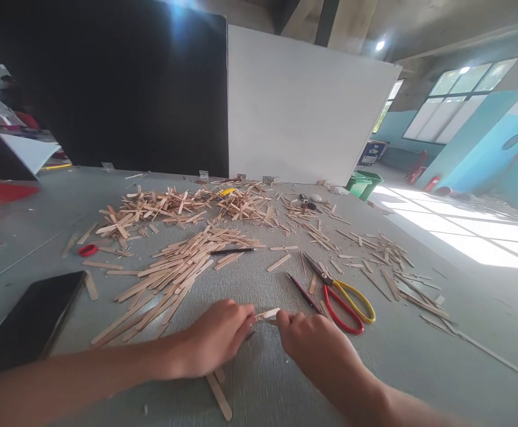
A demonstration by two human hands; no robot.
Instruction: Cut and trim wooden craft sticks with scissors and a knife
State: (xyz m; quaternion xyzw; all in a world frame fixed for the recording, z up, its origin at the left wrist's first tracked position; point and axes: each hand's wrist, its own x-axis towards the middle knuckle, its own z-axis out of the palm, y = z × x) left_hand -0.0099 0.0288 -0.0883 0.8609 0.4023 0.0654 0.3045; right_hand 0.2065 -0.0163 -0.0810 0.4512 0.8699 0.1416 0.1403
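Close together above the near middle of the table, my left hand [214, 337] and my right hand [318, 343] are both closed. Between their fingertips shows a short length of pale wooden craft stick [268, 314], its ends hidden in my fingers. I cannot tell whether it is one piece or more. Under my left wrist another craft stick [220, 398] lies on the table [280, 397]. Just beyond my right hand are scissors [330, 281] with one red and one yellow handle, and a dark pen-like tool [303, 292].
A fanned pile of craft sticks [174, 267] lies ahead of my left hand, with more heaps behind. Broken slivers [392, 284] scatter to the right. A dark phone or tablet [31, 317], a red ring [88, 250] and a black pen [232, 251] also lie here. Upright panels [303, 107] bound the far edge.
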